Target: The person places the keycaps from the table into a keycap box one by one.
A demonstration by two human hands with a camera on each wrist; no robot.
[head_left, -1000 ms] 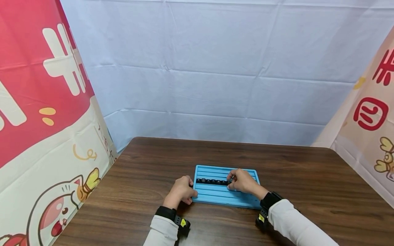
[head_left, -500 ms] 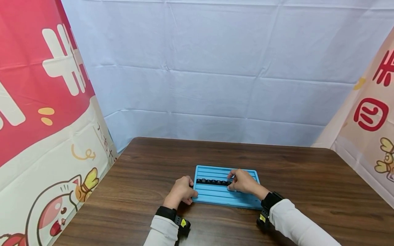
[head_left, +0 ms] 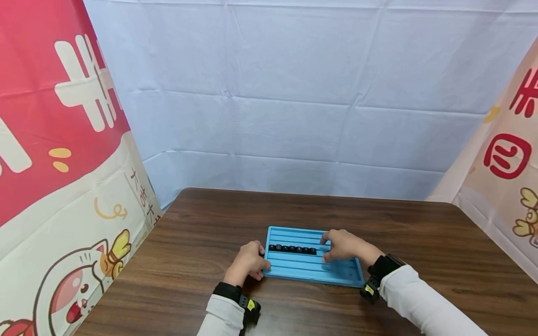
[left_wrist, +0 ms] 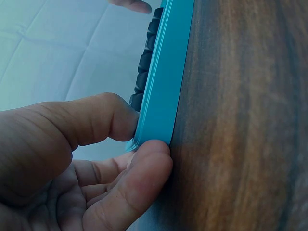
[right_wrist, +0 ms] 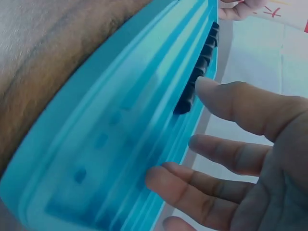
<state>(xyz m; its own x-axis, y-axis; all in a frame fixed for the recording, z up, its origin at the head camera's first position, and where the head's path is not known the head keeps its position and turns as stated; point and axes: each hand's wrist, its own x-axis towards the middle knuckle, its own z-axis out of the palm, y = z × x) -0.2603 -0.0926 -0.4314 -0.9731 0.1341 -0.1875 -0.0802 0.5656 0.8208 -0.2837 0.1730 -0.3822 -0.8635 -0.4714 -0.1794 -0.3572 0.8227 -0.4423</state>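
A blue ridged tray [head_left: 302,271] lies on the table, with a row of several black keycaps [head_left: 292,249] along one of its grooves, starting from the left end. My left hand [head_left: 247,261] holds the tray's left edge. In the left wrist view its thumb [left_wrist: 113,120] sits at the rim and a finger [left_wrist: 144,180] touches the lower side. Over the right part of the tray hovers my right hand [head_left: 344,245], fingers spread and nothing between them. In the right wrist view its thumb appears close to the row's near end; whether they touch cannot be told.
The brown wooden table [head_left: 201,224] extends around the tray on all sides. A pale cloth [head_left: 286,93] hangs behind it. Printed cloths stand at the left [head_left: 63,210] and right [head_left: 504,186].
My right hand has let go of the last keycap in the row and moved a little to the right, its fingers spreading. The left hand and tray have stayed put.
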